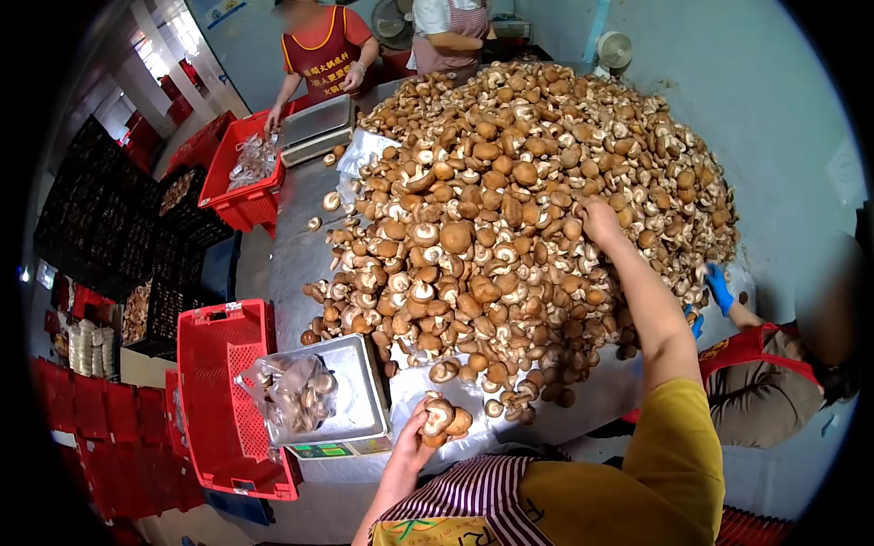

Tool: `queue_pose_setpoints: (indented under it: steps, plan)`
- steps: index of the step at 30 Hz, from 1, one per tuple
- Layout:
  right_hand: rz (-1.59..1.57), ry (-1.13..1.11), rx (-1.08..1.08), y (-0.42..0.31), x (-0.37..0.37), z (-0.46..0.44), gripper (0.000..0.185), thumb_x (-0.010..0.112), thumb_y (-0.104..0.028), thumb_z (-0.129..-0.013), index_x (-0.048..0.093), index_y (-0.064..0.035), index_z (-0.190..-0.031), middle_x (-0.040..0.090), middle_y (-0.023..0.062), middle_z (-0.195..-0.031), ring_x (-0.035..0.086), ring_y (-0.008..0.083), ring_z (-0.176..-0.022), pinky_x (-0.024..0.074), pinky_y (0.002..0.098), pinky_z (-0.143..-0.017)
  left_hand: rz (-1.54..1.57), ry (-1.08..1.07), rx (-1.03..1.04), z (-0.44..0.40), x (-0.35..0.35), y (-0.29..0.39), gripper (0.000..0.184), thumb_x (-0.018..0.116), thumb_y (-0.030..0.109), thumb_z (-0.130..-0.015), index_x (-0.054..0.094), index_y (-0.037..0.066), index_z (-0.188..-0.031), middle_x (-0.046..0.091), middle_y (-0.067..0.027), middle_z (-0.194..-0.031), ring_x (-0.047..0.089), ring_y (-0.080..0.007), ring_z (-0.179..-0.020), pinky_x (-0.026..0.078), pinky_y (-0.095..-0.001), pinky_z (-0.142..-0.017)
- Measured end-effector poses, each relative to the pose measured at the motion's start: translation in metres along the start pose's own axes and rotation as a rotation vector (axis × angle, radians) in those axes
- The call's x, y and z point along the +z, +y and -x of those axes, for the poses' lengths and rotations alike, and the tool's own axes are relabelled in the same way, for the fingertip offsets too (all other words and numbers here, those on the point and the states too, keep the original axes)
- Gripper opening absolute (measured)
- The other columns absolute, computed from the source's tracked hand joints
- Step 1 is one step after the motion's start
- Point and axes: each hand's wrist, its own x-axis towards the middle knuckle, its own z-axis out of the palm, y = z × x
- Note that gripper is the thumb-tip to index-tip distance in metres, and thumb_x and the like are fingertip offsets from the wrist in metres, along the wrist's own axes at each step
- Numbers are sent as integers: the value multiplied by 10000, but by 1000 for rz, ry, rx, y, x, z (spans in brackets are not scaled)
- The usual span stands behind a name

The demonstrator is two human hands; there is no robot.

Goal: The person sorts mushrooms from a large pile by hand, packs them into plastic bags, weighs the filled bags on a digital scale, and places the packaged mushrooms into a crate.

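A broad heap of shiitake mushrooms point(482, 218) covers much of the metal table. Close to my body, my left hand point(414, 437) is closed around a few shiitake mushrooms point(440, 418), caps and a pale underside showing. My right hand point(596, 221) reaches far into the heap, its fingers curled down on a mushroom there; the fingertips are partly hidden. Left of my left hand, a clear plastic bag with mushrooms point(296, 389) rests on the weighing scale point(362, 400). A white plastic sheet point(455, 391) lies between the scale and the heap.
A red crate point(214, 409) stands left of the scale. Another red crate point(241, 209) holds bagged goods, beside a second scale point(317, 123). Co-workers stand at the far side; one with blue gloves point(719, 289) is at the right. Dark crates point(109, 209) are stacked left.
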Motion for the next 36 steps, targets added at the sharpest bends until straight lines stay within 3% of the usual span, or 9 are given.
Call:
queue_pose_setpoints:
  steps: [2,9,17,19,23,29,32,33,36]
  plan:
    - [-43,30,-7,2,4,4,136,576,-103,-868,663,-47,-956,638,180,-1035,604,391,-919,483,450,-795,-65,36,16,0,-8,-11,556,609,350,-880,447,106,-1353,556,-132,-1256,543,-361,-1163,398,-678,-955]
    - [62,106,-189,-48,-17,-9,283,552,0,-798,677,-67,-1043,658,170,-1010,627,341,-921,499,441,-786,-29,71,7,-13,3,-25,570,611,354,-885,426,111,-1366,543,-125,-1273,527,-359,-1186,394,-658,-979]
    - [365,-19,-568,-49,23,-58,171,528,-63,-789,680,-75,-867,631,95,-899,576,272,-971,421,389,-878,-60,108,66,-16,31,-24,625,635,343,-870,383,118,-1395,520,-106,-1293,515,-311,-1205,413,-577,-1009]
    - [186,70,-544,-41,28,-59,144,557,-45,-753,672,-62,-838,638,115,-853,590,291,-911,444,405,-843,-8,80,70,-12,34,-21,601,608,292,-898,370,65,-1402,530,-117,-1288,530,-259,-1195,432,-399,-1013]
    - [-127,170,-404,-34,26,-47,108,631,-31,-758,626,-14,-864,632,175,-850,576,376,-867,462,460,-801,17,84,63,-5,27,-27,584,601,292,-904,374,72,-1394,531,-110,-1281,531,-257,-1192,437,-398,-1008]
    - [-1,109,-250,-45,14,-41,201,611,-55,-821,653,-11,-1013,635,197,-949,589,378,-883,479,459,-787,-37,139,68,-9,27,-37,543,597,310,-909,382,97,-1359,516,-110,-1279,538,-280,-1179,455,-490,-986]
    - [274,93,-341,-90,-8,-31,257,589,26,-759,688,-29,-990,637,195,-970,600,360,-859,489,450,-765,-44,75,64,-8,37,-33,567,597,307,-908,370,85,-1377,524,-109,-1276,534,-263,-1184,451,-451,-996]
    - [211,227,-386,-109,-2,-26,298,572,91,-693,704,-16,-938,643,192,-969,609,331,-837,495,433,-731,-42,76,68,-6,35,-33,567,597,307,-908,370,85,-1377,524,-109,-1276,534,-263,-1184,451,-451,-996]
    - [-47,0,-407,-198,-15,0,324,539,144,-728,686,-10,-972,640,164,-959,603,286,-911,521,364,-843,-22,55,42,-6,24,-33,573,593,261,-914,345,65,-1392,515,-129,-1281,545,-258,-1181,470,-412,-991]
